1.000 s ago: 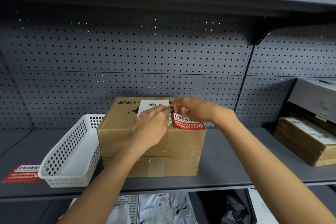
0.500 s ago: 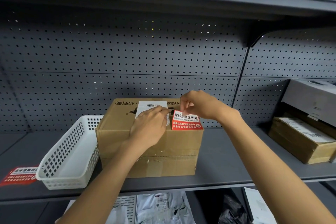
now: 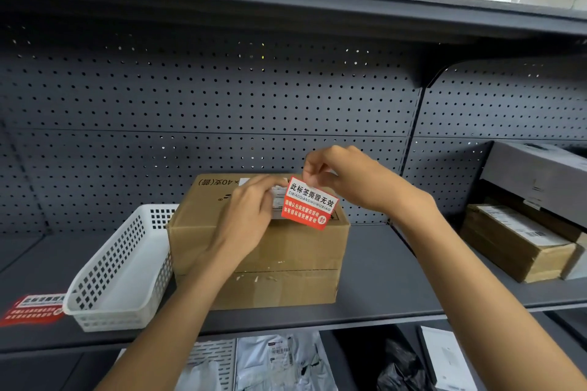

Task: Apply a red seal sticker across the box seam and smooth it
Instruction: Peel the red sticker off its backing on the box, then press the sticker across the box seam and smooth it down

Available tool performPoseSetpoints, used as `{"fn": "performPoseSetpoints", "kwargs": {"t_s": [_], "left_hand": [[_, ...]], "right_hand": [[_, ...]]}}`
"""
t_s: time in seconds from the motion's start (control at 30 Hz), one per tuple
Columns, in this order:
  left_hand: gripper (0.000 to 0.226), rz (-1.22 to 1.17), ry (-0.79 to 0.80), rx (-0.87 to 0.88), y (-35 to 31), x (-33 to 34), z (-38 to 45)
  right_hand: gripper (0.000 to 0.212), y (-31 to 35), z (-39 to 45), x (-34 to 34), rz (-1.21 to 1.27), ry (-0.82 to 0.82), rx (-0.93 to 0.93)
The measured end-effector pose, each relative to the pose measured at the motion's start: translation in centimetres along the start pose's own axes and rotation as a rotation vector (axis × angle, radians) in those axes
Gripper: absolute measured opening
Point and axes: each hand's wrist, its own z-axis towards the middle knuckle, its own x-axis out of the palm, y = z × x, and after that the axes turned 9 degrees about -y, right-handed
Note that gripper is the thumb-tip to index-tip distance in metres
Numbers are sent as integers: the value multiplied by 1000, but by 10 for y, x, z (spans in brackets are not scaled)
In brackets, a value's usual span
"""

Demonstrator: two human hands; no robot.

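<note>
Left hand (image 3: 251, 219) lies palm-down on top of the brown cardboard box (image 3: 257, 247), forearm reaching up from bottom left, fingers curled together and pressing a white printed label (image 3: 277, 197) on the box top; it grips nothing that shows. Further left, a white perforated plastic basket (image 3: 120, 270) sits just beside the box on the dark grey metal shelf (image 3: 381, 279), with another red sticker (image 3: 31, 308) lying flat at the left edge. Right hand (image 3: 346, 181), forearm coming in from bottom right, is raised above the box's right side, thumb and fingertips pinched on the top edge of the red rectangular seal sticker (image 3: 309, 205). Sticker hangs tilted over the box's front top edge; whether it touches the box can't be told. Stacked cardboard parcels (image 3: 514, 244) sit far right.
</note>
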Motion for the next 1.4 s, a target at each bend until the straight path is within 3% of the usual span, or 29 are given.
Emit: {"fn": "performPoseSetpoints", "kwargs": {"t_s": [0.13,0.2,0.33,0.43,0.6,0.8,1.0,1.4], "left_hand": [[25,199,-31,121,10,-37,-12],[38,292,39,110,23,-57,-20],[63,232,81,-55,51,-80,-42],[61,122,81,-176,58,-77,-58],[43,118,-103,-187,54,-63,-69],[38,212,-97,-157,50,-59,-69],[39,252,-120,-137,45,-62,-62],[32,277,-19,-188,39,-71,-16]], "right_hand": [[15,15,-13,0,12,86,-23],[13,19,-22,9,-1,154,-61],[13,17,-44,51,14,248,-120],[18,11,-51,84,-79,208,-139],[19,10,-54,98,-124,139,-150],[7,10,-57,96,-82,73,-137],[13,10,-52,93,-40,-23,-146],[9,7,-11,70,-113,-20,-154]]}}
